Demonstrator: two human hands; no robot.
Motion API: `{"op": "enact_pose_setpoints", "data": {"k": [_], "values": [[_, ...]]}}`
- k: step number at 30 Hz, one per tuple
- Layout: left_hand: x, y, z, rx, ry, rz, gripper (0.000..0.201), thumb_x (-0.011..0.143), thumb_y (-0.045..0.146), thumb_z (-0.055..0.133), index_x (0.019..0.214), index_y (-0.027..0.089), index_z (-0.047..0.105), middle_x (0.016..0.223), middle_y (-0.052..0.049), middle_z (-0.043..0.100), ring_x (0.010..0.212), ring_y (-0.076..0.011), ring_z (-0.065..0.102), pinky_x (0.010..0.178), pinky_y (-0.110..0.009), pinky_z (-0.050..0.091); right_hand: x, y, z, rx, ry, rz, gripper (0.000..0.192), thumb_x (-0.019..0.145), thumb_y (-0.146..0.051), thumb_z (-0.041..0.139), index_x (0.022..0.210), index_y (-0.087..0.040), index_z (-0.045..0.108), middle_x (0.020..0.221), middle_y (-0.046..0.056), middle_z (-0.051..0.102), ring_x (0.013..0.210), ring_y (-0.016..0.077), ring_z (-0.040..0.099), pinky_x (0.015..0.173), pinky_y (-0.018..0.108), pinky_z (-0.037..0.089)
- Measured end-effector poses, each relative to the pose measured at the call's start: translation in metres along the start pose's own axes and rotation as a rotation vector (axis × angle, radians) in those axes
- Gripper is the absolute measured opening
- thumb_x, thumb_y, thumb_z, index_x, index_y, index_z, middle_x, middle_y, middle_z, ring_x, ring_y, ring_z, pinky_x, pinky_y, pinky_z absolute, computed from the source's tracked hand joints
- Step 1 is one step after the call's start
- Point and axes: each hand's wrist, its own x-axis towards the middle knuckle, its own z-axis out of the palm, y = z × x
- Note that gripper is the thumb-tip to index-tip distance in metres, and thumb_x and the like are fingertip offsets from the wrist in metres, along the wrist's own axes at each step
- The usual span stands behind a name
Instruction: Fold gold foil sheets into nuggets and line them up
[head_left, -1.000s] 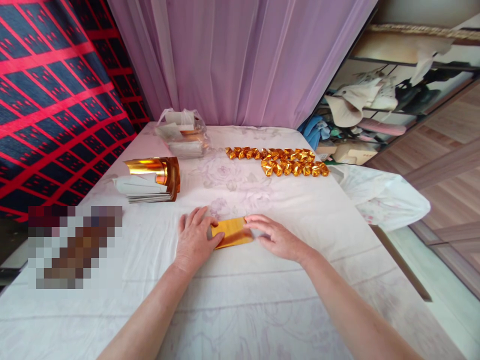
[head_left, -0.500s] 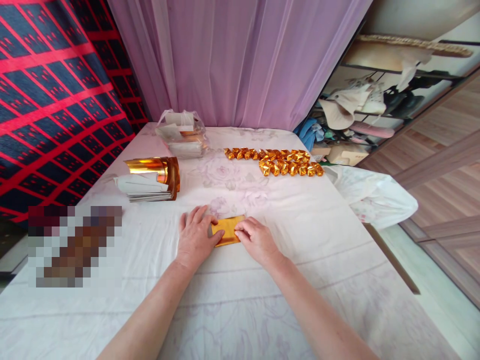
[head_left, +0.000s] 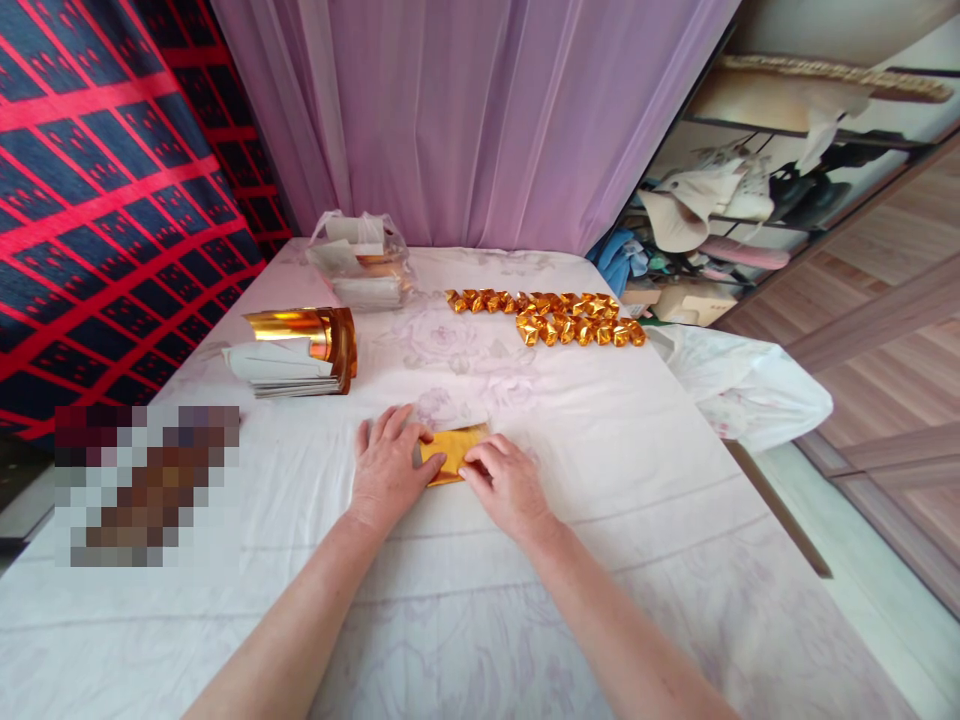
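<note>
A folded sheet of gold foil paper (head_left: 450,453) lies on the cloth-covered table between my hands. My left hand (head_left: 388,462) holds its left side down with thumb and index finger, the other fingers spread on the cloth. At the right end, my right hand (head_left: 508,487) has its thumb and forefinger closed on the paper, and its other fingers are curled. Further back on the right stand rows of folded gold foil pieces (head_left: 566,318). A stack of gold foil sheets (head_left: 304,350) with pale backs lies curled at the back left.
A clear plastic bag (head_left: 362,262) of paper stacks sits at the far left of the table (head_left: 420,640). Left of my hands is a pixelated patch. A white plastic bag (head_left: 757,385) hangs off the right edge, near a cluttered shelf (head_left: 720,200). A purple curtain (head_left: 480,120) closes the back.
My right hand has shifted slightly left along the gold foil paper, covering more of its lower right corner. My left hand stays on the paper. The whole view has shifted slightly.
</note>
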Motion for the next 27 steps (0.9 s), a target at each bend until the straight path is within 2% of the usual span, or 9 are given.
{"op": "enact_pose_setpoints", "data": {"k": [9, 19, 27], "values": [[0.000, 0.000, 0.000, -0.011, 0.001, 0.010, 0.019, 0.082, 0.037, 0.068, 0.098, 0.026, 0.067, 0.145, -0.008, 0.051, 0.139, -0.0314, 0.037, 0.115, -0.058, 0.019, -0.001, -0.010, 0.005, -0.063, 0.024, 0.084, 0.011, 0.082, -0.026, 0.070, 0.083, -0.021, 0.060, 0.087, 0.004, 0.062, 0.083, 0.0203, 0.059, 0.075, 0.031, 0.045], [0.002, -0.006, -0.006, -0.031, -0.027, 0.046, 0.013, 0.086, 0.034, 0.062, 0.097, 0.029, 0.068, 0.143, -0.005, 0.052, 0.137, -0.0282, 0.040, 0.112, -0.054, 0.026, 0.000, -0.021, 0.011, -0.150, 0.077, 0.117, 0.026, 0.077, -0.041, 0.074, 0.083, -0.022, 0.057, 0.085, 0.006, 0.059, 0.082, 0.0228, 0.057, 0.074, 0.035, 0.045], [0.002, -0.003, -0.008, -0.019, -0.039, 0.038, 0.012, 0.086, 0.033, 0.063, 0.097, 0.029, 0.067, 0.143, -0.005, 0.053, 0.137, -0.0277, 0.040, 0.112, -0.054, 0.026, 0.003, -0.032, 0.011, -0.211, 0.044, 0.178, 0.037, 0.069, -0.045, 0.080, 0.086, -0.020, 0.059, 0.089, 0.008, 0.060, 0.085, 0.0264, 0.059, 0.075, 0.038, 0.046]]}}
